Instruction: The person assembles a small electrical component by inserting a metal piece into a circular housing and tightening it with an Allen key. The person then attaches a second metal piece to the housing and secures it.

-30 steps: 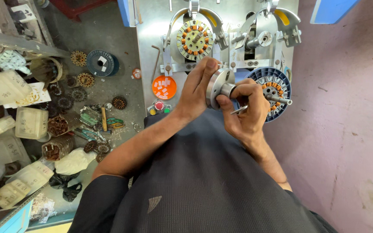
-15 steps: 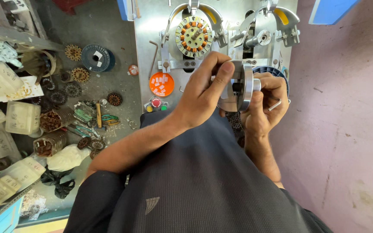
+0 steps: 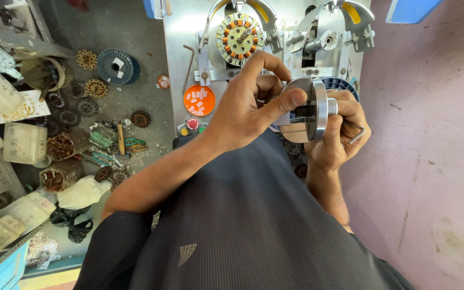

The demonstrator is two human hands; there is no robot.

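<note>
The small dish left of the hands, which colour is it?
Orange dish, holding small white pieces; the head view shows it clearly.

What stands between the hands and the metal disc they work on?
Nothing visible. The left hand touches the metal disc with thumb and fingers, and the right hand holds it from behind, with a hex key.

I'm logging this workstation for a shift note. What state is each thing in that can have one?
Metal disc part: off the machine, held edge-on between both hands.
Left hand: thumb and fingers pinching the disc part.
Right hand: closed around the disc part's far side, with a hex key tucked in the grip.
Wound stator: mounted on the machine's left spindle.
Right spindle: bare.
Orange dish: holding small white pieces.
</note>
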